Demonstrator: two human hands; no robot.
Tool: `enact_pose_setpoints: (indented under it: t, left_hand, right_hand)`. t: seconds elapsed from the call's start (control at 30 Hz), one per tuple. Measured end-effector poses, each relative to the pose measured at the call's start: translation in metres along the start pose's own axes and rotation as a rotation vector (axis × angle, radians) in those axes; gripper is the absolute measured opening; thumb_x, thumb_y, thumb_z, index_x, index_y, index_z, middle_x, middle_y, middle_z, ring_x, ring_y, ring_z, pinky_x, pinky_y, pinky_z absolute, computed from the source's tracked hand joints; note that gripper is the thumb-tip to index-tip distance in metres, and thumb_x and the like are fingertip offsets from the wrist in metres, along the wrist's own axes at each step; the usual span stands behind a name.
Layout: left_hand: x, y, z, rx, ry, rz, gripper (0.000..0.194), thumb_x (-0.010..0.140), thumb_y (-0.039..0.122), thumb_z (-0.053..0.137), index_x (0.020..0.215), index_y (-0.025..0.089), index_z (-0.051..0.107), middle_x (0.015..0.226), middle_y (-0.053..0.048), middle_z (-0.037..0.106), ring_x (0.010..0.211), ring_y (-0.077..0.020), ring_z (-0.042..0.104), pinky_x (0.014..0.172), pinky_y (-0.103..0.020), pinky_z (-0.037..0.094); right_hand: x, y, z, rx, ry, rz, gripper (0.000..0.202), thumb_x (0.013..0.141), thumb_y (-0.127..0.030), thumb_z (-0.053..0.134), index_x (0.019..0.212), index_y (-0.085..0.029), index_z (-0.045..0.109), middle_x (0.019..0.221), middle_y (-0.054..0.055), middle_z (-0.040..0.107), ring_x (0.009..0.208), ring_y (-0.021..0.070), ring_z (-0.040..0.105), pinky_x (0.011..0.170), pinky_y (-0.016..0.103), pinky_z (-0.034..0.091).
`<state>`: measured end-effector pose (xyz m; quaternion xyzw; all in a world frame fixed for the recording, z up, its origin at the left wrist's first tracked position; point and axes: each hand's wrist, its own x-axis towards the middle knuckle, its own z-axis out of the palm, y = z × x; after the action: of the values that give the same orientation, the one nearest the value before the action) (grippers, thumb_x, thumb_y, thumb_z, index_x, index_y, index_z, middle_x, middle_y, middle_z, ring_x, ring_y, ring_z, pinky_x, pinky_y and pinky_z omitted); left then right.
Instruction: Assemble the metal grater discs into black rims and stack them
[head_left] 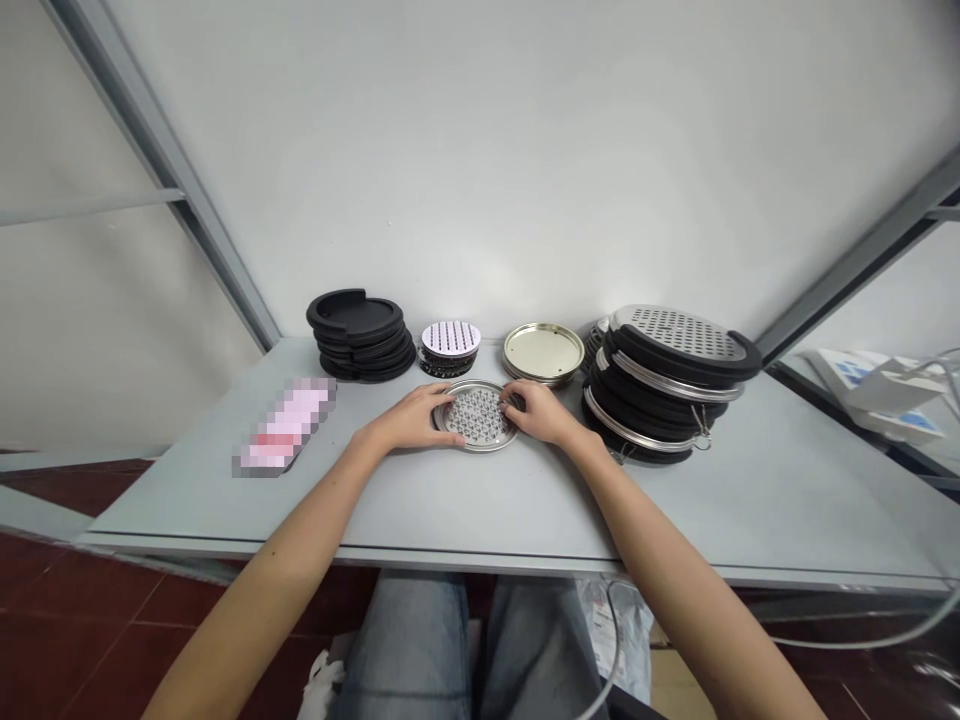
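In front of me on the tabletop lies a shallow round metal tray [480, 447] with a grater-like disc [474, 417] inside it, its surface patterned with small raised holes. My left hand [424, 418] grips the tray's left edge, thumb at the near rim and fingers round the far side. At the right edge, my right hand [536, 408] has its fingertips and thumb bent together on the rim, beside the disc. Behind my hands sits a small stack of oval grater discs [450, 340] with a pale slotted one on top. Pale gold metal trays [543, 352] are stacked to its right.
Black ring-shaped holders [360, 335] are piled at the back left. A taller stack of black holders and metal rims [667, 385] stands close to my right forearm. A pixelated pink object [289, 425] lies at left. A grey table [465, 510] meets a white wall.
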<state>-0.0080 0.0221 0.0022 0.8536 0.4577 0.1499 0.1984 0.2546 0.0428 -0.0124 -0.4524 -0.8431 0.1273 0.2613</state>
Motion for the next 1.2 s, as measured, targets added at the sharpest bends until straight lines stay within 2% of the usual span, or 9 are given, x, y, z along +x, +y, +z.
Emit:
enact_pose_setpoints:
  t: [0.6,0.83,1.2]
  left_hand:
    - [-0.0007,0.001,0.0011,-0.042,0.021,0.003,0.082,0.064,0.068,0.071,0.129,0.021,0.059,0.15,-0.011,0.038,0.135,-0.0358,0.039,0.113,-0.047,0.032]
    - [-0.0004,0.0004,0.0018,-0.033,0.01,0.005,0.085,0.065,0.069,0.07,0.132,0.019,0.056,0.152,-0.011,0.036,0.136,-0.0349,0.038,0.113,-0.045,0.032]
    - [-0.0007,-0.0023,0.0045,-0.043,0.034,0.009,0.086,0.064,0.067,0.072,0.135,0.021,0.052,0.151,-0.012,0.038,0.137,-0.0338,0.037,0.114,-0.044,0.031]
  right_hand:
    - [-0.0001,0.0001,0.0045,-0.017,0.008,0.02,0.011,0.083,-0.02,0.057,0.088,-0.016,0.065,0.093,0.008,0.069,0.09,0.0204,0.061,0.086,0.031,0.044]
    - [-0.0004,-0.0009,0.0058,-0.005,0.014,0.046,0.018,0.087,-0.031,0.055,0.087,-0.016,0.065,0.091,0.009,0.068,0.087,0.0199,0.06,0.082,0.03,0.044]
    - [0.0002,0.0006,0.0044,-0.001,0.02,0.027,0.015,0.088,-0.026,0.055,0.087,-0.016,0.066,0.093,0.008,0.068,0.091,0.0201,0.06,0.087,0.031,0.043]
